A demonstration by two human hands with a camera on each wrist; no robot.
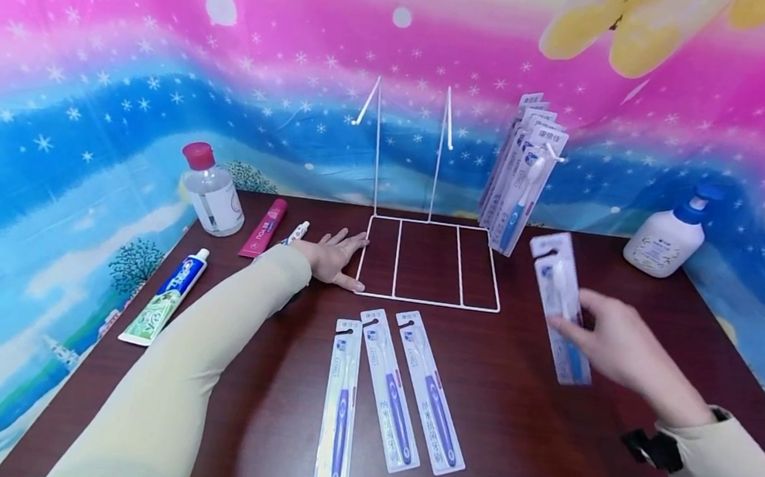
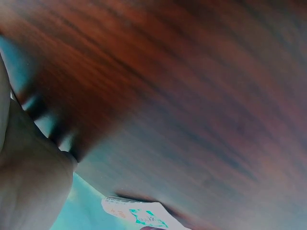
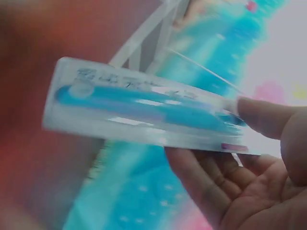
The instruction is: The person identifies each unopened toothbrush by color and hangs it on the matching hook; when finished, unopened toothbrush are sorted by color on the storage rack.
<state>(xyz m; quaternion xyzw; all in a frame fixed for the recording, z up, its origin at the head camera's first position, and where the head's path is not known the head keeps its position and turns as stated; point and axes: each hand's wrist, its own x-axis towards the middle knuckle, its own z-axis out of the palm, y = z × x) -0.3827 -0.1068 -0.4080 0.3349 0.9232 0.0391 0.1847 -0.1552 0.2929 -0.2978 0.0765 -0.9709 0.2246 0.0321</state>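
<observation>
My right hand [image 1: 613, 337] pinches a packaged toothbrush [image 1: 558, 303] by its sides between thumb and fingers, held tilted over the right part of the table. Its blue handle [image 3: 120, 103] shows through the clear blister in the right wrist view. Fingers spread, my left hand [image 1: 335, 257] rests at the left side of a white wire rack [image 1: 428, 302], its fingertips right at the frame. Several packaged toothbrushes [image 1: 524, 183] hang from the rack's right hook. The left and middle hooks hold nothing. Three purple-handled packaged toothbrushes [image 1: 395, 395] lie in front of the rack.
To the left are a clear bottle with a red cap [image 1: 215, 194], a red tube [image 1: 264, 228] and a green-and-blue toothpaste tube [image 1: 166, 297]. Another small tube is partly hidden behind my left wrist. A white pump bottle [image 1: 665, 241] stands at the back right, before a patterned cloth backdrop.
</observation>
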